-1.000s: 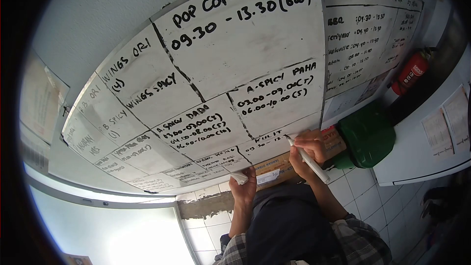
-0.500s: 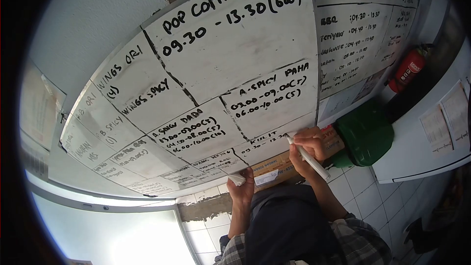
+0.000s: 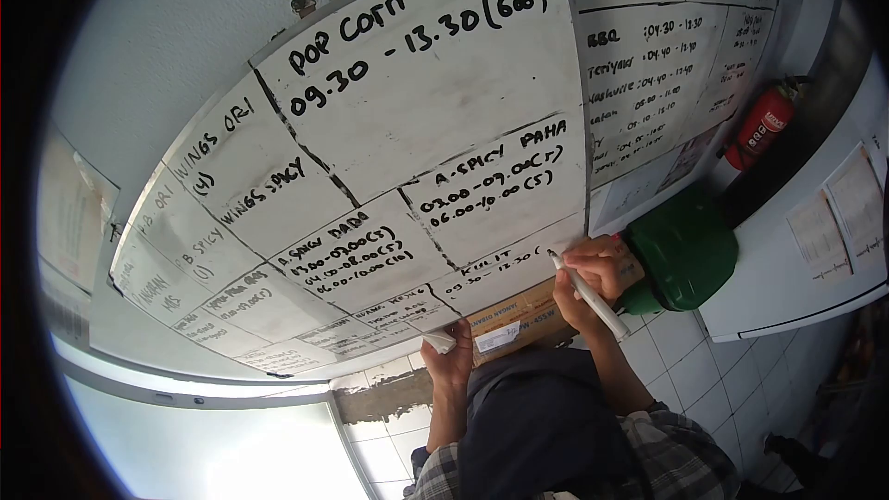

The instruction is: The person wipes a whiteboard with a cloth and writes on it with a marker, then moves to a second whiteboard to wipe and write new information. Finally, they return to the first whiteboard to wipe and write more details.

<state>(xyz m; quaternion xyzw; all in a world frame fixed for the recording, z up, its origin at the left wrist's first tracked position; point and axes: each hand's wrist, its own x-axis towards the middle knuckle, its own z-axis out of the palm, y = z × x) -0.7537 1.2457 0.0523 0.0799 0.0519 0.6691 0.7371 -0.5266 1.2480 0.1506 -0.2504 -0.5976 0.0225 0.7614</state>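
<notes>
My right hand (image 3: 594, 270) grips a white marker (image 3: 594, 300) with its dark tip right at the whiteboard (image 3: 444, 56). The tip is beside a fresh opening bracket, after the handwritten times under "KULIT". Near the board's lower edge, my left hand (image 3: 450, 359) is closed around a white folded tissue (image 3: 438, 341), with the fingertips against the edge. Black lines divide the board into boxes of handwritten names and times, such as "POP CORN" and "A. SPICY PAHA".
Below the board lies a brown cardboard box (image 3: 512, 317). To the right are a green plastic container (image 3: 683, 250), a red fire extinguisher (image 3: 761, 128) and a white surface with taped papers (image 3: 819, 239). A second whiteboard (image 3: 648, 83) hangs beside the first.
An opening bracket now stands after the times under "KULIT", and the marker tip has moved slightly right of it. The whole view has shifted a little; my left hand still keeps the tissue.
</notes>
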